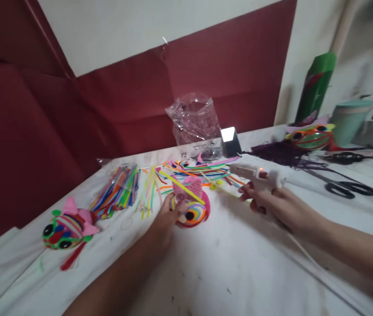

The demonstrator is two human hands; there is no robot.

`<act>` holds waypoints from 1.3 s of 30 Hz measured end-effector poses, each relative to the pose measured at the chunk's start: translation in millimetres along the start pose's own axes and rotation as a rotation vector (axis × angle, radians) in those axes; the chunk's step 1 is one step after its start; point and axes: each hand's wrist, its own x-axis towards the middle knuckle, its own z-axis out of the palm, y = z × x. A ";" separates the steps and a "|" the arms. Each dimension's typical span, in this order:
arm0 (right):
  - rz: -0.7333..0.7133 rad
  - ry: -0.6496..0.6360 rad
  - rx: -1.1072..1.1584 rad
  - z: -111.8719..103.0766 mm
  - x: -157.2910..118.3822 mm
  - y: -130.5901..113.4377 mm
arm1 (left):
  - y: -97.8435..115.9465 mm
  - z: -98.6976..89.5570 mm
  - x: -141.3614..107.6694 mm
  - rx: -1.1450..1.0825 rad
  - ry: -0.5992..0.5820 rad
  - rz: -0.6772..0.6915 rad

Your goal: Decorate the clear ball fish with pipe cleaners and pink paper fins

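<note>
My left hand [168,215] is closed on a colourful craft fish [193,210] with pink fins, a large eye and striped pipe cleaners. A yellow pipe cleaner [186,188] runs across the fish's upper side. In my right hand [267,199] is a white glue gun [255,175], its small orange light lit and its nozzle pointing left. The gun is to the right of the fish, apart from it. Beneath my right hand the white cord trails toward the bottom right. A thin yellow strand [229,193] stretches between the fish and my right hand.
Pipe cleaners in a clear bag [117,188] and loose pipe cleaners [202,169] lie behind the fish. A finished-looking fish [66,228] rests at left. Scissors [347,186], purple threads [275,153], another fish [311,137] and a mint container [351,120] stand or lie at right.
</note>
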 end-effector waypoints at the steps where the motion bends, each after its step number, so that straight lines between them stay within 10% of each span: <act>1: -0.010 -0.043 0.005 17.1 -2.9 -0.9 | 0.2 -0.4 -0.3 0.048 0.008 0.005; 5: -0.127 -0.081 -0.014 68.2 -8.2 -4.0 | 5.7 -3.1 -4.5 0.219 0.127 0.253; 10: -0.163 -0.086 -0.001 81.6 -7.1 -2.9 | 14.6 -6.9 -12.5 0.500 0.059 0.640; 19: -0.177 -0.170 0.190 90.0 -1.1 10.7 | 7.4 -8.5 -3.7 0.986 0.194 0.761; 26: -0.084 -0.108 0.049 66.5 -13.4 10.8 | 6.8 -15.0 4.4 0.800 0.168 0.476; 39: -0.246 -0.260 -0.201 47.7 -28.9 12.7 | 4.4 -28.4 13.3 0.988 0.047 0.685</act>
